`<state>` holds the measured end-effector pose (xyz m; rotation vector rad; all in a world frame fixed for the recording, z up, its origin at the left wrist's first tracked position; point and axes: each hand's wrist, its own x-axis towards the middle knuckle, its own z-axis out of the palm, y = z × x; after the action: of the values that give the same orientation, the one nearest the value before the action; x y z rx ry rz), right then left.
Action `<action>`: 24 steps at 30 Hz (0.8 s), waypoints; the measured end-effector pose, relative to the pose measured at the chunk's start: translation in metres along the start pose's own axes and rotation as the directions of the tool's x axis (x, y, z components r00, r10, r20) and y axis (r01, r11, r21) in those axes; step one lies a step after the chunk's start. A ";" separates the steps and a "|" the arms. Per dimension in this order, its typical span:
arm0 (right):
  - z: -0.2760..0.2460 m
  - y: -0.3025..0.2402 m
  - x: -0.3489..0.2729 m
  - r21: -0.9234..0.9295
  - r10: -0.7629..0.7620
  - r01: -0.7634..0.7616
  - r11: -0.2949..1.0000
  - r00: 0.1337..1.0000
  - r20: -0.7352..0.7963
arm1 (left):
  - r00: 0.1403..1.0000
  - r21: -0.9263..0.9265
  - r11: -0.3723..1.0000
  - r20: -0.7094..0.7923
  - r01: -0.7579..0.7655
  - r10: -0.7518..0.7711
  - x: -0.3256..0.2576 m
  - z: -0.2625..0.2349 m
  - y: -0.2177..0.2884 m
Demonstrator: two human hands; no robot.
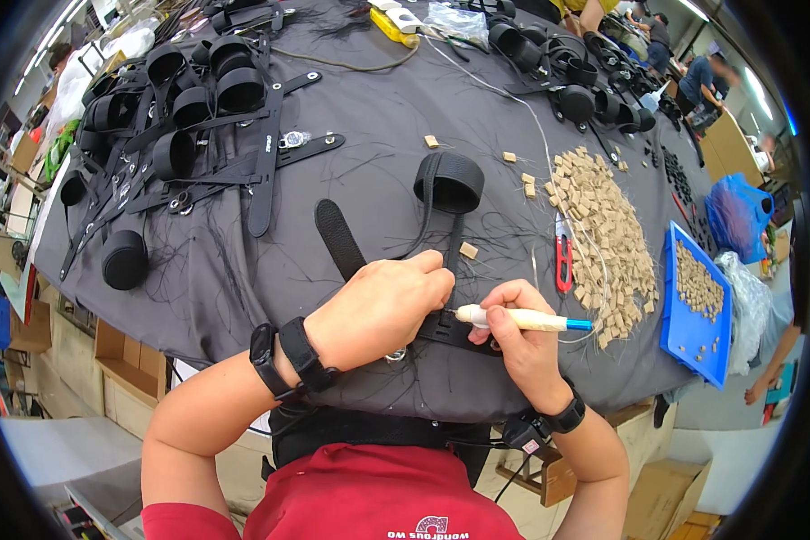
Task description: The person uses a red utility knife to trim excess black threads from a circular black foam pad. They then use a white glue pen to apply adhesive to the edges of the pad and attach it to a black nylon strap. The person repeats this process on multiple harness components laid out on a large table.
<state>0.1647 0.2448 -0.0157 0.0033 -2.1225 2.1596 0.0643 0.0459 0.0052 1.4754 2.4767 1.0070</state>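
Working at the cloth-covered table (pixel 369 108), you have both hands at a black leather strap (pixel 459 335), which lies near the table's edge closest to you. Your right hand (pixel 526 346) grasps a cream pen (pixel 526 319) with a blue end between thumb and fingers, its tip pointing left, right at the strap. Your left hand (pixel 373 301) rests over the strap's left part with its fingers curled in; whether they pinch anything cannot be told, since the back of the hand hides it. Beyond the strap stands a black cup (pixel 466 187), joined to it by a narrow band (pixel 454 247), and one small tan tag (pixel 469 250) lies just beside that band. To the right of the strap, past your right hand, spreads a pile of tan tags (pixel 612 252), with red-handled snips (pixel 563 261) at its near side. Farther right of the strap sits a blue tray (pixel 679 326) holding more small tan pieces. Well to the left of the strap lies a heap of black straps and cups (pixel 265 171), with a single round cup (pixel 124 259) near it. Far beyond the strap is a yellow power strip (pixel 394 29).
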 end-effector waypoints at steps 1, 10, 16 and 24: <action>0.000 0.001 0.000 -0.003 0.000 0.000 1.000 1.000 -0.001 | 1.000 0.002 1.000 -0.002 -0.002 0.002 0.000 0.000 0.000; -0.002 0.002 0.000 -0.050 0.005 -0.004 0.999 1.000 0.020 | 1.000 -0.007 1.000 -0.014 -0.003 0.003 0.000 0.002 -0.001; 0.000 0.002 0.000 0.014 0.016 -0.016 1.000 1.000 0.000 | 1.000 -0.004 1.000 -0.011 0.025 -0.025 0.002 0.001 0.001; -0.004 0.000 -0.001 0.012 0.040 -0.040 0.999 0.998 -0.039 | 0.997 0.023 0.998 -0.046 0.057 -0.056 -0.001 0.002 0.003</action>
<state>0.1663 0.2488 -0.0158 -0.0809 -2.1065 2.1745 0.0674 0.0471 0.0056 1.3964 2.5549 1.0148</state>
